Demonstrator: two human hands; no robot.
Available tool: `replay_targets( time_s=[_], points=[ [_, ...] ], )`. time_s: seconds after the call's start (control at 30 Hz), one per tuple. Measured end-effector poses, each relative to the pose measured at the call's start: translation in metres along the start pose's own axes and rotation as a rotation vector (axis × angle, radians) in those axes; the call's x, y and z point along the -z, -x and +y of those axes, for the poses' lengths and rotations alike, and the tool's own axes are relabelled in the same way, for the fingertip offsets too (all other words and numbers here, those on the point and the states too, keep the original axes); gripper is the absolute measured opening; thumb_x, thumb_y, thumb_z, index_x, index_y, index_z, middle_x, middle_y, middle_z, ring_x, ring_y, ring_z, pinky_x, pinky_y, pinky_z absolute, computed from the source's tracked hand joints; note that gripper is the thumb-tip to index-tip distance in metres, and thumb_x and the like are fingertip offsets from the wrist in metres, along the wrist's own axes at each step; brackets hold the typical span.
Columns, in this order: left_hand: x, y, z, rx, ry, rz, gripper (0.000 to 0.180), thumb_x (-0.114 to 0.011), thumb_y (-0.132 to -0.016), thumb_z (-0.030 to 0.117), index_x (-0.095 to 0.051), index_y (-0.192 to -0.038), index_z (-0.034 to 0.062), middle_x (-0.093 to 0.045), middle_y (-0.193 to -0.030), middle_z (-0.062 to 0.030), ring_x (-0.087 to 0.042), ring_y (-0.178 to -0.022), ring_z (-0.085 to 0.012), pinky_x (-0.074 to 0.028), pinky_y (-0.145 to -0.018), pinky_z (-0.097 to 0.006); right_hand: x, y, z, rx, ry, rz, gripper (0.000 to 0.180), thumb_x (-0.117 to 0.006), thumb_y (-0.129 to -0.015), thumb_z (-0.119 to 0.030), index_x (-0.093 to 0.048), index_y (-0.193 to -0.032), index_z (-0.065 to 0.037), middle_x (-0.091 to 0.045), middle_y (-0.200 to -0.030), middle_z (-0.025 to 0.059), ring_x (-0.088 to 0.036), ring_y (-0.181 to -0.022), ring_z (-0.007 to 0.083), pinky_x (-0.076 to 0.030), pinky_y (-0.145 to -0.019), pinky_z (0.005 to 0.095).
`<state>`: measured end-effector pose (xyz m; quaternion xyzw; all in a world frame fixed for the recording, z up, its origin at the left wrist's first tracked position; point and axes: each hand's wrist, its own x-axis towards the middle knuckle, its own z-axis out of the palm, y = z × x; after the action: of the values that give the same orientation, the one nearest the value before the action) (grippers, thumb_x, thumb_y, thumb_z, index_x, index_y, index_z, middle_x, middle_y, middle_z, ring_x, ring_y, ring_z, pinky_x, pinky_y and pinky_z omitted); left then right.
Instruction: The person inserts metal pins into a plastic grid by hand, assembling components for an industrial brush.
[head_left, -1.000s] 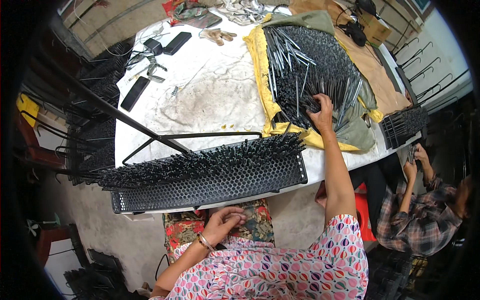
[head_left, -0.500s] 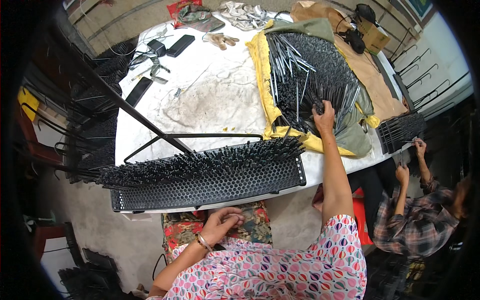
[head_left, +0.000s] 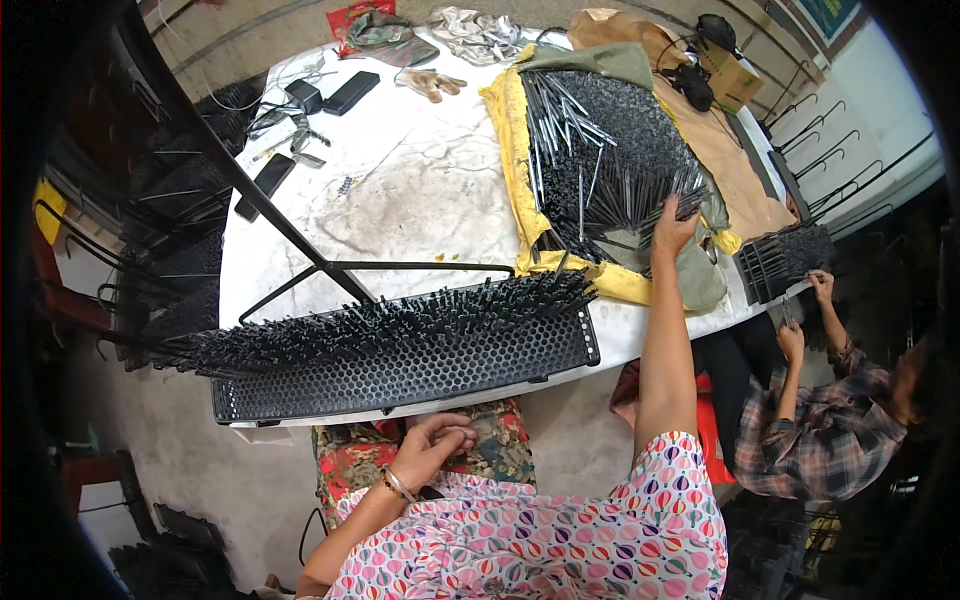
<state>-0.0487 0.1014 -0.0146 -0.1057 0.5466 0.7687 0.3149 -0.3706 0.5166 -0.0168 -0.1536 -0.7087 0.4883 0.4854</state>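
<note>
Can't really see the fingertips of the right hand (head_left: 672, 228), they're buried in the pile of dark metal rods (head_left: 610, 170), so no telling if it's got any. Left hand (head_left: 432, 448) is curled up below the worktop (head_left: 420, 190) edge, and whatever might be inside it is hidden. The perforated black rack (head_left: 400, 365) covers the worktop's near edge. The co-worker (head_left: 830, 430) at right is half lost in the dark rim, and the thing in their hands is too small to tell.

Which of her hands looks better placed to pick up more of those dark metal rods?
The right hand: it already rests on the pile of rods on the yellow cloth. The left hand sits curled by her lap, below the perforated rack.
</note>
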Motion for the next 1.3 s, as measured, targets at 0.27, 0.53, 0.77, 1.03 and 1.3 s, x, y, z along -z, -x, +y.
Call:
replay_targets(
  time_s=[0.27, 0.53, 0.77, 1.03, 1.3],
  points=[
    [-0.001, 0.003, -0.001, -0.011, 0.013, -0.009, 0.029, -0.051, -0.093, 0.011, -0.051, -0.119, -0.0007, -0.062, -0.104, -0.0104, -0.061, -0.095, -0.0176, -0.050, -0.082, -0.028, 0.016, 0.032, 0.019, 0.008, 0.031, -0.148, 0.033, -0.076, -0.070, -0.019, -0.060, -0.091, 0.002, -0.063, -0.078, 0.0052, -0.056, -0.070, 0.0128, -0.046, -0.066, 0.0285],
    [-0.002, 0.008, -0.002, -0.025, 0.012, 0.018, 0.028, -0.051, -0.093, 0.012, -0.051, -0.118, -0.0008, -0.062, -0.104, -0.0102, -0.061, -0.095, -0.0171, -0.051, -0.081, -0.028, -0.001, 0.057, -0.001, -0.015, 0.179, -0.241, 0.037, -0.073, -0.073, -0.026, -0.059, -0.094, 0.001, -0.064, -0.079, 0.0123, -0.061, -0.070, 0.0222, -0.047, -0.067, 0.0328],
    [-0.004, 0.009, 0.003, -0.023, 0.025, -0.010, 0.026, -0.050, -0.093, 0.009, -0.051, -0.116, -0.0036, -0.062, -0.104, -0.0115, -0.060, -0.096, -0.0151, -0.050, -0.085, -0.026, 0.015, 0.014, 0.014, -0.121, -0.099, -0.033, 0.022, -0.068, -0.078, -0.016, -0.057, -0.084, 0.002, -0.063, -0.073, 0.0101, -0.059, -0.059, 0.0196, -0.047, -0.057, 0.0313],
    [0.005, 0.015, 0.017, 0.009, 0.125, -0.066, 0.031, -0.052, -0.092, 0.013, -0.049, -0.119, -0.0025, -0.061, -0.106, -0.0128, -0.060, -0.098, -0.0200, -0.050, -0.086, -0.030, 0.056, 0.051, -0.154, -0.742, -0.638, -0.372, 0.011, -0.062, -0.083, -0.009, -0.055, -0.085, -0.001, -0.057, -0.069, 0.0068, -0.058, -0.061, 0.0180, -0.052, -0.060, 0.0324],
    [-0.005, -0.007, 0.030, -0.108, 0.050, -0.457, 0.058, -0.061, -0.088, 0.023, -0.035, -0.133, -0.0028, -0.051, -0.119, -0.0073, -0.048, -0.109, -0.0119, -0.040, -0.093, -0.027, 0.103, 0.272, -0.244, -0.960, -0.490, -0.974, 0.018, -0.062, -0.079, -0.005, -0.052, -0.094, -0.002, -0.060, -0.073, 0.0065, -0.060, -0.063, 0.0153, -0.051, -0.058, 0.0287]
  ],
)
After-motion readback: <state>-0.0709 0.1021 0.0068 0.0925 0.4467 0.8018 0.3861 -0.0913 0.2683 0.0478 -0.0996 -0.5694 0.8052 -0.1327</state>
